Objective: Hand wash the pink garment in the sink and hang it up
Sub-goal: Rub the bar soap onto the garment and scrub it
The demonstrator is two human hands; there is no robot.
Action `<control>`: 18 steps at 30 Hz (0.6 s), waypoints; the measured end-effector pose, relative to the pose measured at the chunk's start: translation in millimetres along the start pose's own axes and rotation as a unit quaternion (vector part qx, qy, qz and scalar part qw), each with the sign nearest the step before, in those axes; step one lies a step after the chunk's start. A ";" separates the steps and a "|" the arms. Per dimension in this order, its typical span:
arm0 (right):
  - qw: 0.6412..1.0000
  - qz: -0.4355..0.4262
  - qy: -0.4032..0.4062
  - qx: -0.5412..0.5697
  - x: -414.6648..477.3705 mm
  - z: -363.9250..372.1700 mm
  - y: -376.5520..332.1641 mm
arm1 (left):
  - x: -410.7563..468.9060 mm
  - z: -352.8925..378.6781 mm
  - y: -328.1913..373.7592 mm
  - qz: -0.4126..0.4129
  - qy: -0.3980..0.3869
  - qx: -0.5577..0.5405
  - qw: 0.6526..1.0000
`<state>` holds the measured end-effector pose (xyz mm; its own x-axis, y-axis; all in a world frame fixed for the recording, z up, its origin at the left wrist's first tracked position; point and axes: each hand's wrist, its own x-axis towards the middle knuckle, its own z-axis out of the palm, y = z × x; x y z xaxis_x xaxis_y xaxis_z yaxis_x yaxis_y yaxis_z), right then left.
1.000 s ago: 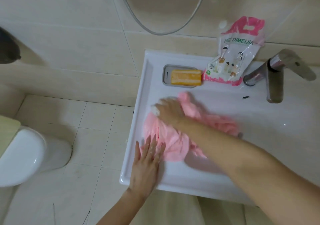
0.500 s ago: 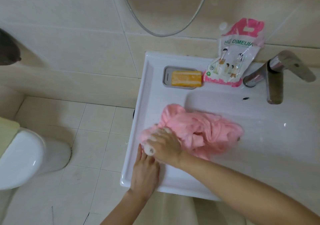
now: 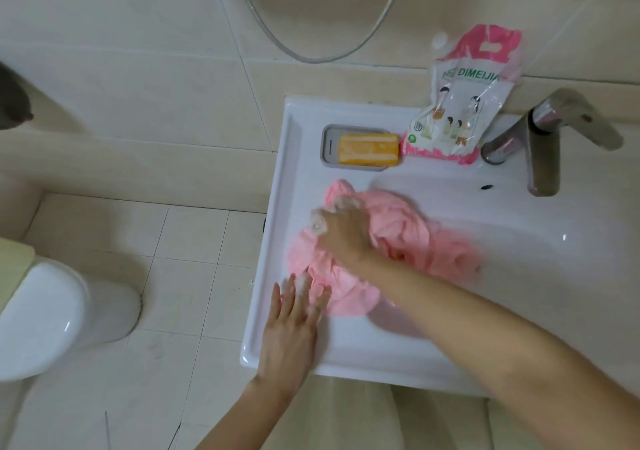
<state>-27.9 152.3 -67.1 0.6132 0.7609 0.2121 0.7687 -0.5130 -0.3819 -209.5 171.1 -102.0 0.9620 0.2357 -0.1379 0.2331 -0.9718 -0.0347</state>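
Your right hand (image 3: 341, 234) grips the bunched pink garment (image 3: 415, 234). Your left hand (image 3: 291, 328), flat, pins its near edge.

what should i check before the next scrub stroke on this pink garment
1. Left hand presses the pink garment's near edge flat: ok.
2. Right hand grips a bunch of the cloth: ok.
3. Suds on the right hand's knuckles: ok.
4. Soap sits in its dish at the back: ok.
5. Tap shows no running water: ok.
6. Water standing in the sink: cannot tell.
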 end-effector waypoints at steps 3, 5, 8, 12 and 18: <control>0.990 -0.107 -0.035 0.086 -45.4 33.1 -2.3 | 1.9 2.1 -1.1 0.005 0.002 -0.010 1.000; 0.993 -0.019 -0.095 0.061 -13.1 25.2 26.9 | 0.4 1.8 -3.6 0.012 0.005 -0.026 1.000; 0.997 0.013 -0.030 0.065 30.8 18.5 61.8 | -0.7 1.3 -6.5 0.018 0.022 -0.064 0.998; 0.939 0.253 0.089 0.214 4.1 -8.7 100.9 | -0.8 -1.6 -12.8 0.020 0.028 -0.112 0.993; 0.822 0.366 -0.196 0.390 -26.9 -7.4 151.1 | 1.7 -15.8 -11.0 0.014 0.074 -0.138 0.988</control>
<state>73.1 51.4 -123.9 0.6370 0.5101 -0.5779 -0.2231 -0.5956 -0.7717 -208.1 182.2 -86.2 0.9740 0.2263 0.0114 0.2170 -0.9460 0.2409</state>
